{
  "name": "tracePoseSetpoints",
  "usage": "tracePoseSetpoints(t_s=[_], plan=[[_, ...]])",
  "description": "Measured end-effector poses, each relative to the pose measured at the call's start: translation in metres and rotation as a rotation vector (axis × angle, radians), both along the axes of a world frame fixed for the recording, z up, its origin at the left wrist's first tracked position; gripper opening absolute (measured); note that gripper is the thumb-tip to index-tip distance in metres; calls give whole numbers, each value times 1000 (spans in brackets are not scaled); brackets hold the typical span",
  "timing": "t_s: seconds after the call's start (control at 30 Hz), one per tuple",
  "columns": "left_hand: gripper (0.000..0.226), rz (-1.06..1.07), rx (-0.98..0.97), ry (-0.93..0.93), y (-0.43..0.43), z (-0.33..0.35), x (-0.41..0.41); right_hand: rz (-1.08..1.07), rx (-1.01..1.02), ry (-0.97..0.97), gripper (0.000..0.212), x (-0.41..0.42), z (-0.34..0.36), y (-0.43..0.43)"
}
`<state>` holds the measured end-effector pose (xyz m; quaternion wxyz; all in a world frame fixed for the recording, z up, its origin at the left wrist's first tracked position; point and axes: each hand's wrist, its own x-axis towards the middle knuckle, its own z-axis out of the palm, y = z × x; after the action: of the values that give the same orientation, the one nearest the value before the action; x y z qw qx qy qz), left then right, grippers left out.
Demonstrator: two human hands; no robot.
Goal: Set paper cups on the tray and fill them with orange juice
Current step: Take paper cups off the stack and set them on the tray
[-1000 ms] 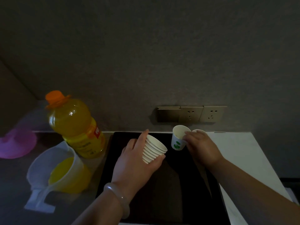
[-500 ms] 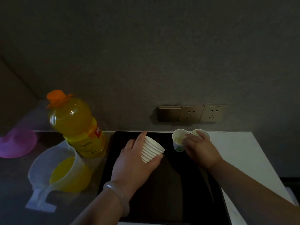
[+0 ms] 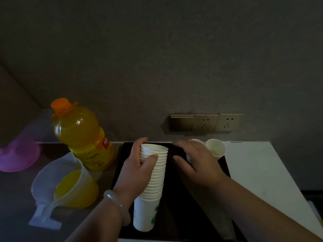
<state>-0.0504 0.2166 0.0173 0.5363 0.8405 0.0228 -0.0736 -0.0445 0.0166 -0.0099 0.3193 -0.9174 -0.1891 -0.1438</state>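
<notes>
The left hand (image 3: 138, 170) grips a tilted stack of white paper cups (image 3: 153, 180), the lowest green-printed, above the black tray (image 3: 183, 215), while the right hand (image 3: 197, 163), fingers loose, hovers by two single cups (image 3: 215, 148) at its far edge.

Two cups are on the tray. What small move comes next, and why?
Probably the right hand should pinch the top cup off the stack of white paper cups the left hand grips. Only two single white paper cups stand at the far right corner of the black rectangular tray, and the right hand is open beside the stack's rim.
</notes>
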Motion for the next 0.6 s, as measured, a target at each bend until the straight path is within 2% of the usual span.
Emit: tracePoseSetpoints(t_s=[0.1, 0.23, 0.3, 0.4, 0.53, 0.6], plan=[[43, -22, -39, -18, 1, 5, 1, 150, 373, 324, 43, -9, 7, 21], [48, -42, -72, 3, 0, 8, 0, 136, 623, 456, 25, -13, 12, 39], [57, -54, -47, 4, 3, 6, 0, 110, 613, 490, 16, -12, 17, 41], [62, -102, 17, 5, 7, 7, -2, 116, 470, 530, 11, -9, 24, 37], [62, -129, 32, 18, 9, 10, -4, 183, 521, 615, 9, -5, 33, 33], [74, -140, 36, 9, 10, 12, -4, 199, 526, 624, 11, -5, 39, 33]])
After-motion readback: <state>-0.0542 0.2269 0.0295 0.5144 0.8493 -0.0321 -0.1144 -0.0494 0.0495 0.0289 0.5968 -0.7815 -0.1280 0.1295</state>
